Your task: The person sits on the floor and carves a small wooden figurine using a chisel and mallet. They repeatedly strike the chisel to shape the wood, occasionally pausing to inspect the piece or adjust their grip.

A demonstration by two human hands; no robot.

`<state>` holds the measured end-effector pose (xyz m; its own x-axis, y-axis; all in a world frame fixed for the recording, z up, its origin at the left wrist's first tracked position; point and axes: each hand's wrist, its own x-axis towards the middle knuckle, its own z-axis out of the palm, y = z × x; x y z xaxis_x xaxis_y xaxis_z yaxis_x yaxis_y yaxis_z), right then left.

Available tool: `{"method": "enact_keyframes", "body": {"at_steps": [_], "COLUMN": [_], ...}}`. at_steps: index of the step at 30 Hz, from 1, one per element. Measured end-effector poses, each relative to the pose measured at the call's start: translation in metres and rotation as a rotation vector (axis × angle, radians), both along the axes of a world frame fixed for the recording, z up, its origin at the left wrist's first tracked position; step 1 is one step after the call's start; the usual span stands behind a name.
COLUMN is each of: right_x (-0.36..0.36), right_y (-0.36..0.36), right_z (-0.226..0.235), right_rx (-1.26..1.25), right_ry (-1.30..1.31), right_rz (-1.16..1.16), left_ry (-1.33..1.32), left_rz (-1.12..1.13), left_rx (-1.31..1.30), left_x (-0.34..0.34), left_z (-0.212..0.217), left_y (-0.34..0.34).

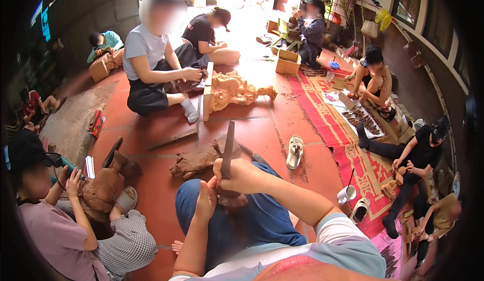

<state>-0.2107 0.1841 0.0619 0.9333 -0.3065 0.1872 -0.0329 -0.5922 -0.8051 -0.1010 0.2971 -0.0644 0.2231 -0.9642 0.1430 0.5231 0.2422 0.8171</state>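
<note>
Your right hand [242,176] is closed around a dark carving chisel [228,150], held upright so its lower end meets a small brown wood carving [233,200] resting on your raised knee. Left hand [206,200] curls against the carving's side, bracing it on the blue trousers [252,220] so it cannot roll. Just beyond your knee, a rough carved block [194,162] lies on the red tile floor [151,190]. Other people sit around carving too.
</note>
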Motion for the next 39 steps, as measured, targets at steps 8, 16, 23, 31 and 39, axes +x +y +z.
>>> {"method": "enact_keyframes", "body": {"at_steps": [8,16,23,31,39], "right_x": [-0.001,-0.002,-0.004,-0.006,-0.010], "right_y": [0.006,0.013,0.006,0.016,0.020], "right_z": [-0.009,-0.014,-0.008,-0.004,-0.008], "right_rx": [0.017,0.028,0.128,0.051,0.010], "right_ry": [-0.173,-0.197,-0.076,-0.067,-0.144], "right_rz": [-0.076,-0.160,-0.151,-0.215,-0.233], "left_ry": [-0.049,0.095,0.036,0.012,-0.002], "left_rz": [0.023,0.047,0.024,0.007,0.036], "left_rx": [0.001,0.021,-0.009,0.035,0.026], "left_x": [-0.003,-0.007,-0.001,0.002,-0.002], "left_z": [0.006,0.001,-0.001,0.000,-0.001], "left_y": [0.001,0.001,0.002,0.006,0.001]}}
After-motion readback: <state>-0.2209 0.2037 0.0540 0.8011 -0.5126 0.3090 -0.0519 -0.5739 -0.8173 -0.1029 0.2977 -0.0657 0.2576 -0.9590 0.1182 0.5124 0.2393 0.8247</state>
